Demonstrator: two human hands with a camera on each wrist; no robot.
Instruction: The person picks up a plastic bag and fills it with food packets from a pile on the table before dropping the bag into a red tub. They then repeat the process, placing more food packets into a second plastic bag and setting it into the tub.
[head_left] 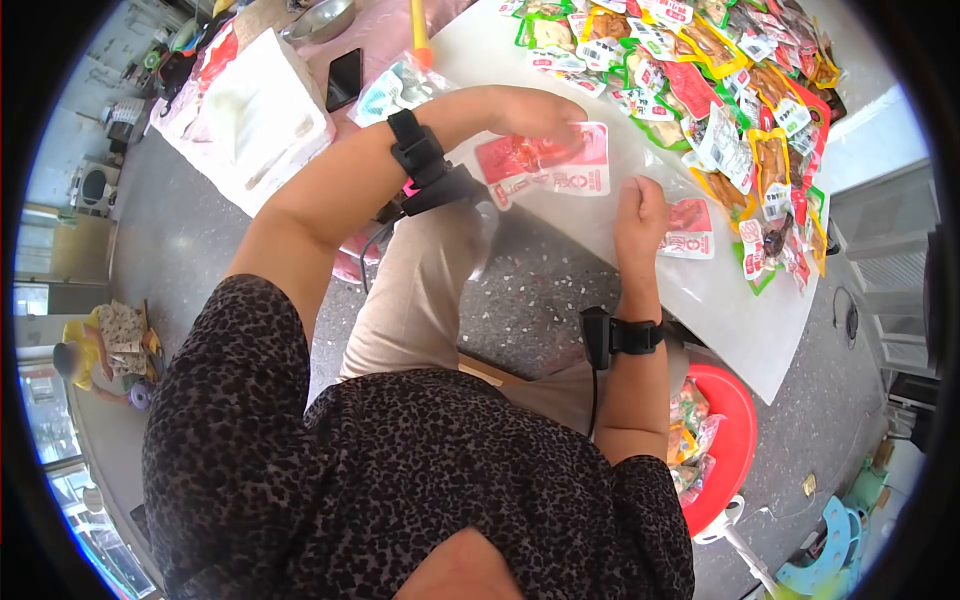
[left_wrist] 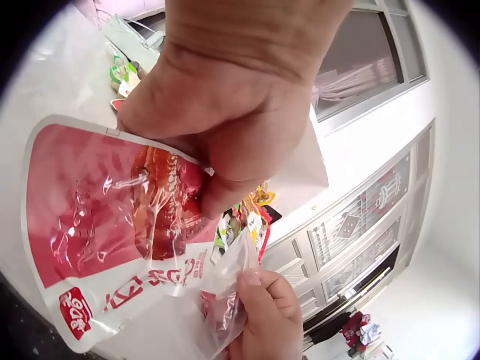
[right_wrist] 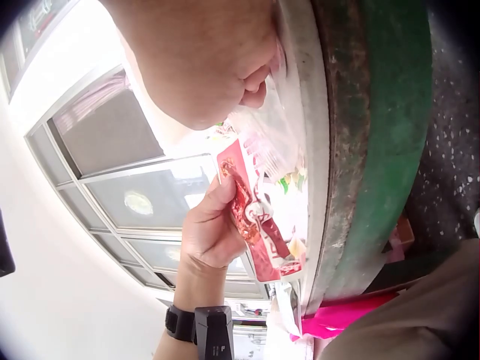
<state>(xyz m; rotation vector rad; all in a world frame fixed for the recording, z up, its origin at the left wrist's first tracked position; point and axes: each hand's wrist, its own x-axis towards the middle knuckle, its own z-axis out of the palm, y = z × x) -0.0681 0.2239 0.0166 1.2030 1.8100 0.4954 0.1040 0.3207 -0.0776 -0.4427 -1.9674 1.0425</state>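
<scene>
My left hand (head_left: pixel 540 112) grips a flat pink-and-white food packet (head_left: pixel 592 172) by one edge, the thumb across its printed face. In the left wrist view the packet (left_wrist: pixel 82 199) shows a browned meat picture. Beside it, my right hand (head_left: pixel 641 215) pinches the edge of a clear plastic bag (left_wrist: pixel 238 279) between thumb and curled fingers. Another red packet (head_left: pixel 690 228) lies in or under that clear plastic, just right of the right hand. One corner of the held packet overlaps the bag in the left wrist view. In the right wrist view the right fingertips are partly hidden.
A heap of colourful food packets (head_left: pixel 715 85) covers the table's far right. To the left stand a white foam box (head_left: pixel 290 110) and a phone (head_left: pixel 344 80). Below the table edge (head_left: pixel 745 365) is a red tub (head_left: pixel 738 420) holding packets. Another person (head_left: pixel 105 345) is far left.
</scene>
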